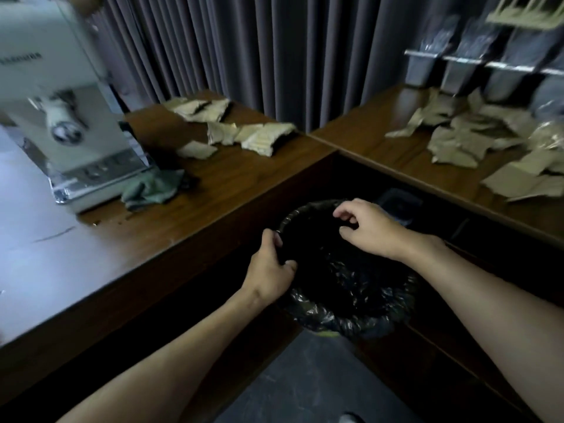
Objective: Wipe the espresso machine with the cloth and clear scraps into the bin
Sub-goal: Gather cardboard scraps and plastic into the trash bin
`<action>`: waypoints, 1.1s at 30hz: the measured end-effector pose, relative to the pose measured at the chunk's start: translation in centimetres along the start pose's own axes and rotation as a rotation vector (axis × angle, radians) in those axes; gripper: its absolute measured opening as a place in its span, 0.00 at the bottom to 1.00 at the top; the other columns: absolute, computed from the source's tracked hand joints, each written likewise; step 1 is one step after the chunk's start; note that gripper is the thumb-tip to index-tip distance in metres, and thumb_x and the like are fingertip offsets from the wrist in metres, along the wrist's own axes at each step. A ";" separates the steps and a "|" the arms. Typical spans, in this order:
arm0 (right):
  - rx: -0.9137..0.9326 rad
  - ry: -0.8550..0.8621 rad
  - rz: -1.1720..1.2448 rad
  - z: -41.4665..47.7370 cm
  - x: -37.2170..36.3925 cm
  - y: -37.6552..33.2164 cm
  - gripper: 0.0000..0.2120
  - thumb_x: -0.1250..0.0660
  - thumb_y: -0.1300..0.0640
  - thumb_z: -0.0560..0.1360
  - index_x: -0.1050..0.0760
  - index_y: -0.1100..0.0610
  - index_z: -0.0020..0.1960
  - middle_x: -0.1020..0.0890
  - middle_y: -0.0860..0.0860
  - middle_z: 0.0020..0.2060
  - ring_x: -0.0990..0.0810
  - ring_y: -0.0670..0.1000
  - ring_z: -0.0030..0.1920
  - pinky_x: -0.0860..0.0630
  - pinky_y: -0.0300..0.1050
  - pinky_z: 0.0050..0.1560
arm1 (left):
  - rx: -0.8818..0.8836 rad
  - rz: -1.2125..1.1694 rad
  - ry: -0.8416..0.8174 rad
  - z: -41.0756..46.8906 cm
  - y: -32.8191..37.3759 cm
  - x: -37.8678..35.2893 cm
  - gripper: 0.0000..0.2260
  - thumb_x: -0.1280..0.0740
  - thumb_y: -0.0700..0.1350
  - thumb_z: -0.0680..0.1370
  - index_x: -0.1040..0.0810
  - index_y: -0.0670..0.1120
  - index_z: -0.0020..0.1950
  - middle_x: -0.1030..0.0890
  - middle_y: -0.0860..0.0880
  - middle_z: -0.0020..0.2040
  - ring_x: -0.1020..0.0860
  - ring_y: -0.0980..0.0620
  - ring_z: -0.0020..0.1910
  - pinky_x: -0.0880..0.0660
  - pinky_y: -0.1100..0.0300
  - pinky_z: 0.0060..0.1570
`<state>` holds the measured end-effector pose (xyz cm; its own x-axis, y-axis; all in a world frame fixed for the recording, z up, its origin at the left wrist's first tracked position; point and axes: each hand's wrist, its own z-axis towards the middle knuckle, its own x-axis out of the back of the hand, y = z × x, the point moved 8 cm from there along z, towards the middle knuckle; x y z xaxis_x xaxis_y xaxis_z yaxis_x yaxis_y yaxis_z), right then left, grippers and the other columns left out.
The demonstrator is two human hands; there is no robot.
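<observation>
A round bin (pixel 351 312) lined with a black plastic bag sits on the floor in the corner between two wooden counters. My left hand (pixel 270 267) grips the bin's left rim. My right hand (pixel 370 228) hovers over the bin's mouth, fingers curled and apart, holding nothing that I can see. The pale espresso machine (pixel 61 123) stands at the far left on the counter. A crumpled green cloth (pixel 152 189) lies beside its base. Torn brown cardboard scraps lie in one pile (pixel 241 129) on the left counter and another pile (pixel 476 138) on the right counter.
The left wooden counter (pixel 183 227) meets the right wooden counter (pixel 381 148) at a corner in front of grey curtains (pixel 259 50). Dark dispenser bins (pixel 464 56) stand at the back right. Grey floor (pixel 305 377) shows below between my arms.
</observation>
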<state>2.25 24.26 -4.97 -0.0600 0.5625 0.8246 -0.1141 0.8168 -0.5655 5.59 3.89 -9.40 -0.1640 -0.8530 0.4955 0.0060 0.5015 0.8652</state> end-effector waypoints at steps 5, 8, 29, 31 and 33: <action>-0.037 0.019 -0.233 -1.0 4.2 -1.9 0.22 0.34 0.51 0.77 0.34 0.47 0.69 0.30 0.48 0.63 0.34 0.53 0.66 0.34 0.53 0.66 | -0.080 0.020 -0.146 -0.4 4.9 3.0 0.15 0.35 0.37 0.77 0.38 0.48 0.55 0.28 0.50 0.34 0.33 0.60 0.23 0.35 0.64 0.24; -0.071 0.043 -0.299 -0.7 6.2 -2.7 0.24 0.37 0.50 0.79 0.38 0.47 0.73 0.33 0.49 0.68 0.36 0.54 0.70 0.37 0.54 0.67 | -0.094 0.021 -0.184 -0.2 6.7 4.6 0.16 0.35 0.37 0.78 0.40 0.49 0.56 0.32 0.49 0.32 0.37 0.56 0.23 0.38 0.59 0.24; -0.119 -0.128 -0.242 9.3 10.9 -4.7 0.09 0.34 0.57 0.74 0.22 0.47 0.52 0.20 0.46 0.48 0.22 0.49 0.50 0.26 0.44 0.48 | -0.084 0.156 0.004 7.0 9.8 10.8 0.11 0.35 0.41 0.80 0.19 0.49 0.59 0.16 0.51 0.52 0.19 0.52 0.53 0.22 0.50 0.58; -0.063 -0.136 -0.154 11.4 10.8 -5.4 0.09 0.35 0.57 0.75 0.23 0.48 0.54 0.20 0.46 0.50 0.22 0.48 0.51 0.26 0.43 0.51 | -0.042 0.162 -0.008 8.0 8.8 10.5 0.12 0.34 0.45 0.78 0.20 0.50 0.61 0.17 0.50 0.54 0.19 0.51 0.55 0.22 0.48 0.59; -0.012 -0.134 -0.090 13.5 10.5 -5.9 0.10 0.36 0.56 0.76 0.24 0.48 0.57 0.20 0.46 0.49 0.21 0.47 0.49 0.25 0.42 0.50 | 0.012 0.168 -0.013 8.6 8.1 10.2 0.18 0.34 0.52 0.75 0.22 0.51 0.64 0.19 0.49 0.59 0.21 0.50 0.58 0.24 0.47 0.62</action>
<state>-11.13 23.60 7.23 -0.1814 0.4655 0.8663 -0.1134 0.8651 -0.4886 -4.50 0.54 1.99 -0.1743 -0.7548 0.6324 0.0230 0.6389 0.7689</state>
